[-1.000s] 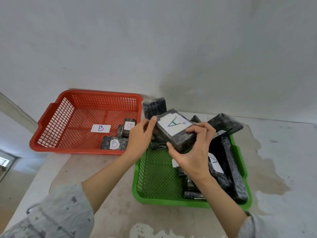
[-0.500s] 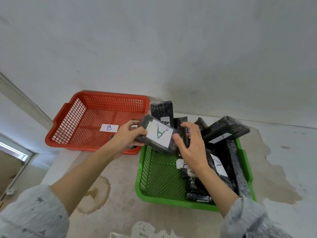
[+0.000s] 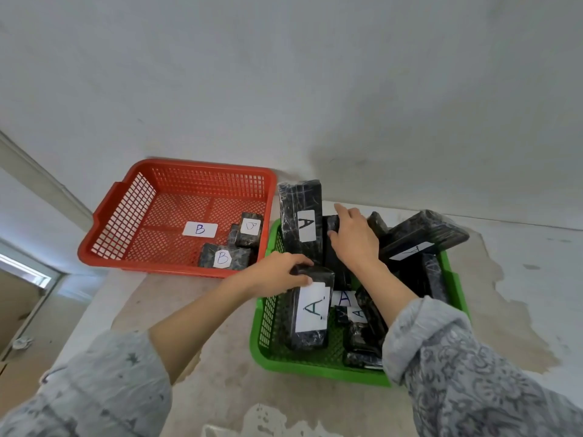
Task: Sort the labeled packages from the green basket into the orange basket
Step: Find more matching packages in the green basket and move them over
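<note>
The green basket [image 3: 318, 367] on the right holds several black wrapped packages with white "A" labels. My left hand [image 3: 277, 274] grips the top end of one A package [image 3: 310, 310] that lies in the basket's front left. My right hand [image 3: 353, 238] rests on a dark package [image 3: 332, 225] at the basket's back, fingers curled over it. A tall A package [image 3: 303, 222] leans upright beside that hand. The orange basket [image 3: 126, 216] on the left has a "B" paper label [image 3: 200, 229] on its floor and two B packages [image 3: 224, 257] in its right corner.
Both baskets stand on a stained concrete ledge [image 3: 189, 310] against a white wall. Another A package [image 3: 422, 238] leans on the green basket's back right rim. The ledge drops off at the left towards a floor below.
The A package that both hands held above the baskets now lies in the green basket's front left under my left hand. My right hand has let go and moved to the back of the basket.
</note>
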